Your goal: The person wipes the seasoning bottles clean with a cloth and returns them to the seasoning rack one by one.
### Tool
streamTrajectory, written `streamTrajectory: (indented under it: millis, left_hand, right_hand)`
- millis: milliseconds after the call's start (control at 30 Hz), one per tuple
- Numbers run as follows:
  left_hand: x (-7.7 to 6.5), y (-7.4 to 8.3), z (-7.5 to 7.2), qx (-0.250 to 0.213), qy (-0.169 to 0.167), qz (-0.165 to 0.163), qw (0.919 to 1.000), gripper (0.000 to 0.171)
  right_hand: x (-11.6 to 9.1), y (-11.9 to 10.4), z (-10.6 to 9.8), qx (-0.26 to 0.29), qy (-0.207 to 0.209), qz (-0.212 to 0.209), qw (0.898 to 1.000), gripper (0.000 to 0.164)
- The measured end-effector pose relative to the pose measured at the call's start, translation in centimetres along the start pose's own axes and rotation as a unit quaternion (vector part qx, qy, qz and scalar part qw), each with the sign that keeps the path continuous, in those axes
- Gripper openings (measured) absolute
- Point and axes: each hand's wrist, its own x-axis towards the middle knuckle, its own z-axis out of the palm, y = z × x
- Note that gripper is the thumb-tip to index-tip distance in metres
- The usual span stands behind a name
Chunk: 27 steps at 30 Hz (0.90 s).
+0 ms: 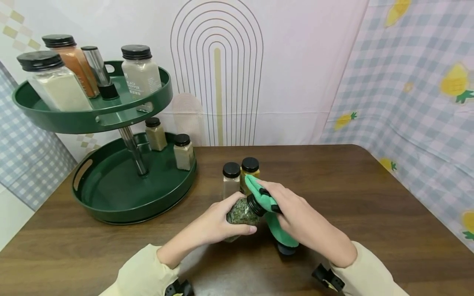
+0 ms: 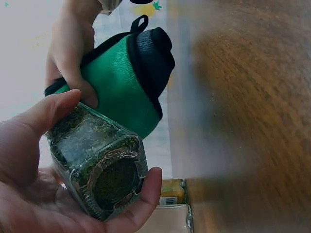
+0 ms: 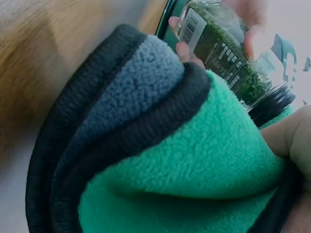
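Observation:
My left hand grips a square glass jar of dried green herbs, tilted with its black lid toward the right. The jar's base faces the left wrist view, with the thumb and fingers round its sides. My right hand holds a folded green cloth with black edging and a dark grey back, pressed against the black lid. Part of the cloth hangs below the hand. Most of the right fingers are hidden behind the cloth in the left wrist view.
Two black-lidded spice jars, one pale and one yellow, stand just behind the hands. At left is a two-tier green tray. Its upper tier bears large jars and a metal grinder; two small jars stand on the lower tier.

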Motion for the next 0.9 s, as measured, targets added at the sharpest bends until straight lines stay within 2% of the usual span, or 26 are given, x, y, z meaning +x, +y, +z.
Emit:
streamTrajectory:
  millis: [167, 333, 533, 733, 900]
  left_hand:
    - [0.0, 0.1, -0.1, -0.002, -0.002, 0.014, 0.9999, 0.051]
    - [0.1, 0.1, -0.2, -0.007, -0.004, 0.017, 0.9998, 0.062]
    - [0.2, -0.1, -0.2, 0.008, 0.008, 0.026, 0.9996, 0.062]
    - [0.2, -0.2, -0.1, -0.006, 0.007, -0.002, 1.0000, 0.069]
    - [0.1, -0.1, 0.0, -0.011, 0.001, -0.015, 0.9998, 0.059]
  right_hand:
    - [-0.2, -0.8, -0.4, -0.016, 0.011, -0.002, 1.000, 0.070]
    - [-0.8, -2.7, -1.0, -0.051, 0.049, -0.043, 0.997, 0.073]
    - [-1.2, -3.9, -1.2, -0.060, 0.060, -0.084, 0.993, 0.079]
    - [-0.7, -2.7, -0.7, -0.058, 0.058, -0.070, 0.994, 0.074]
    - [-0.2, -1.2, -0.2, -0.035, 0.040, -0.039, 0.998, 0.069]
